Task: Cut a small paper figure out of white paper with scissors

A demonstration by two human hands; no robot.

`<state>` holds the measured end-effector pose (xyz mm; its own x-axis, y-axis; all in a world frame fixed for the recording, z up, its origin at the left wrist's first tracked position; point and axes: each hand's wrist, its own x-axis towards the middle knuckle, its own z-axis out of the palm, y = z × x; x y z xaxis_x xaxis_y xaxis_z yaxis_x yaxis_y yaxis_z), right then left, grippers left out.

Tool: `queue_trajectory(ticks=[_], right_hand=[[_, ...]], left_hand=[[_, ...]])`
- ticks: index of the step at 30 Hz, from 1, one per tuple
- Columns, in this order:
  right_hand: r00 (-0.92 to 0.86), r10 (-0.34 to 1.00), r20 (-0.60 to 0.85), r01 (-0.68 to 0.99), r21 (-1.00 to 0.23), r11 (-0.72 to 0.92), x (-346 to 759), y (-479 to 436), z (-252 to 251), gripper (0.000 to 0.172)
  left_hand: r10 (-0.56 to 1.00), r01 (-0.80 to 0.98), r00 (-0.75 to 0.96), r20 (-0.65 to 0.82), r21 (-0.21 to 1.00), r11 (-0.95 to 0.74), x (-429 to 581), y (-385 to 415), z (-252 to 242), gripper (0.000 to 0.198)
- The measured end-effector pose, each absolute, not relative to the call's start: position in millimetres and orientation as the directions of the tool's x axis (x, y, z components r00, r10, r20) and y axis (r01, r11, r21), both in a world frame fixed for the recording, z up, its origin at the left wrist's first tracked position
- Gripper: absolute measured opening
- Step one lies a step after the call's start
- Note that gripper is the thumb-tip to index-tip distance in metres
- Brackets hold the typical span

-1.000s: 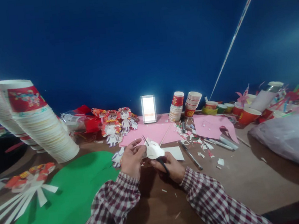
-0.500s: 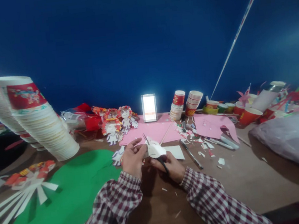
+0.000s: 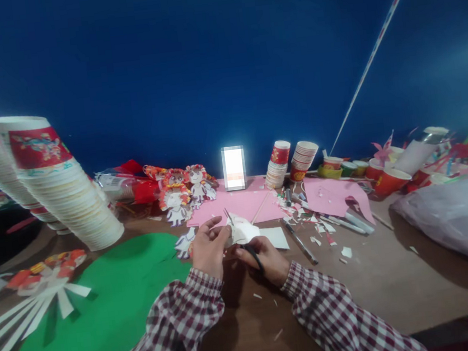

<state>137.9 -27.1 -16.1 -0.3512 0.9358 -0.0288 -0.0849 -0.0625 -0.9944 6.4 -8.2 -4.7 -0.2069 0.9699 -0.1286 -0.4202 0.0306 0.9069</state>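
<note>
My left hand (image 3: 209, 246) pinches a piece of white paper (image 3: 244, 230) between thumb and fingers, above the brown table. In my right hand (image 3: 264, 261) are scissors (image 3: 257, 256) with black handles. Their blades reach up and left to the paper, and a metal tip shows near my left fingertips. Part of the blades is hidden behind the paper. A flat white card (image 3: 275, 238) lies just beyond my right hand. Cut-out paper figures (image 3: 177, 204) with orange and red hair stand and lie past my left hand.
A green sheet (image 3: 105, 303) covers the left side, with a fringed paper-cup piece (image 3: 49, 281) on it. Tall stacked paper cups (image 3: 66, 189) lean at left. Pink paper (image 3: 237, 204), paper scraps (image 3: 316, 228), a pen (image 3: 300, 241) and a plastic bag (image 3: 455, 223) lie beyond and right.
The white paper has shifted slightly between my hands, its right side a little lower. Both hands stay almost where they were, still gripping the paper and the scissors.
</note>
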Motion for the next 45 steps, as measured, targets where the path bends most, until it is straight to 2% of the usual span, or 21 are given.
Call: queue_trajectory(ticks=[9, 13, 45], right_hand=[[-0.317, 0.948, -0.036, -0.124, -0.989, -0.079, 134.2, -27.2, -18.7, 0.04], [-0.32, 0.947, 0.003, -0.144, -0.989, -0.045, 131.7, -26.5, -20.5, 0.038], [-0.31, 0.951, -0.008, -0.147, -0.988, -0.056, 130.5, -30.7, -18.0, 0.041]], left_hand=[[0.967, -0.441, -0.212, -0.141, 0.897, 0.034, 6.7, -8.9, -4.6, 0.049], [0.968, -0.446, -0.215, -0.132, 0.895, 0.023, 7.6, -9.0, -5.0, 0.048], [0.966, -0.406, -0.221, -0.134, 0.913, 0.034, 11.1, -9.6, -6.0, 0.049]])
